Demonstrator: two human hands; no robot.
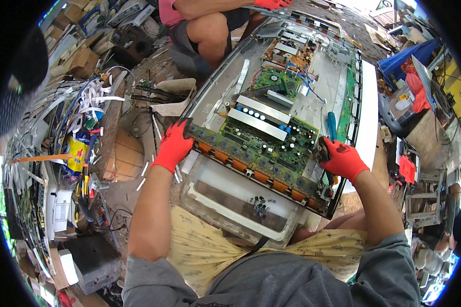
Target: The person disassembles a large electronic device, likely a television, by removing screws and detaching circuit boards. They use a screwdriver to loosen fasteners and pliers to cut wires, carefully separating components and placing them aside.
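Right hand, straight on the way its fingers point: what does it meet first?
The right hand points left across the panel, so probably the green circuit board it already grips at the edge; next the silver heat sinks. Depth is unclear.

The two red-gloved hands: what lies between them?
In the head view, a long green circuit board spans from the left hand to the right hand.

Your red-gloved left hand point(173, 146) grips the near left corner of the opened flat-panel chassis point(366, 110); your right hand point(343, 159) clamps its near right edge, just beside a blue-handled screwdriver point(332, 126). Green circuit boards point(264, 146) lie between your hands. A clear plastic tub point(230, 217) sits below.
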